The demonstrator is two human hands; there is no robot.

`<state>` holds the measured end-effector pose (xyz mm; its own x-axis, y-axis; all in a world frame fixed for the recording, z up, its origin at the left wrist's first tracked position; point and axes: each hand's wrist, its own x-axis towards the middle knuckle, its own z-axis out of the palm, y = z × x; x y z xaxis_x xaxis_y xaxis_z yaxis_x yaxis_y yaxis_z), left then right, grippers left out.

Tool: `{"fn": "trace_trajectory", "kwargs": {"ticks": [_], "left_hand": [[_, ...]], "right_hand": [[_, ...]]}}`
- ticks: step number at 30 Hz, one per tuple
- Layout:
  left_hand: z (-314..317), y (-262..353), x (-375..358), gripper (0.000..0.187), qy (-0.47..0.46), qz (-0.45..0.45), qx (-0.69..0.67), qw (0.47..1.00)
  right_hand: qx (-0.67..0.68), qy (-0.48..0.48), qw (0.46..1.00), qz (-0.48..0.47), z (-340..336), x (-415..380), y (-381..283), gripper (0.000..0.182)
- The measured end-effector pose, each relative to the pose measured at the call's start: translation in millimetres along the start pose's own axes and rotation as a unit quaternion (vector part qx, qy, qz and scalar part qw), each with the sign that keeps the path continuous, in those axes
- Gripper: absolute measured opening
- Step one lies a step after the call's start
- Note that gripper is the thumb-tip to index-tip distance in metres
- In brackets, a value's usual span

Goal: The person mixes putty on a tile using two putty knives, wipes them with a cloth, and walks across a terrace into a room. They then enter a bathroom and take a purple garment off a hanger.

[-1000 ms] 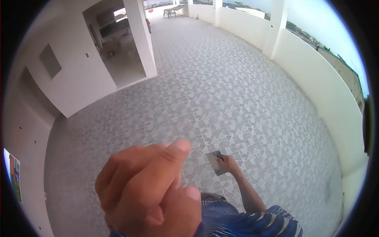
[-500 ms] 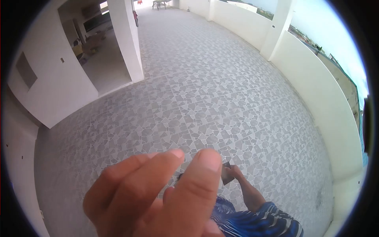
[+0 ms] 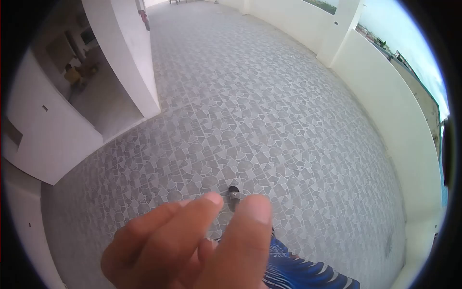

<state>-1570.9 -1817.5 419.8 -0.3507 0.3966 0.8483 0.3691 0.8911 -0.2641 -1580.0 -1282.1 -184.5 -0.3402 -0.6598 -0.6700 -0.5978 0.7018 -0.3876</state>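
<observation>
My left hand is raised large and close to the camera. Its fingers curl, and a gap separates the thumb tip from the index fingertip, with nothing visible between them. Below and behind it is the blue patterned clothing I wear. My right hand cannot be made out; only a small skin-coloured sliver shows at the edge of the clothing. One foot in a dark and grey shoe or slipper steps out on the tiled floor, just beyond my fingertips.
A white wall with a doorway stands on the left; a person in yellow is low down inside. Along the right runs a cream parapet wall with a pillar. Part of a table shows at the far end.
The view has tilted down and the doorway has shifted left and nearer. A foot has come into sight. My right hand, which held a flat dark-edged piece, has dropped out of sight.
</observation>
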Motion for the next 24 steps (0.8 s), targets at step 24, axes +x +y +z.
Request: {"fn": "trace_trajectory", "kwargs": {"ticks": [24], "left_hand": [[357,-643,-44,0.022,-0.145,-0.154,-0.058,0.976]], "right_hand": [[0.191,0.235,0.939,0.164,-824,702,-39,0.059]]}}
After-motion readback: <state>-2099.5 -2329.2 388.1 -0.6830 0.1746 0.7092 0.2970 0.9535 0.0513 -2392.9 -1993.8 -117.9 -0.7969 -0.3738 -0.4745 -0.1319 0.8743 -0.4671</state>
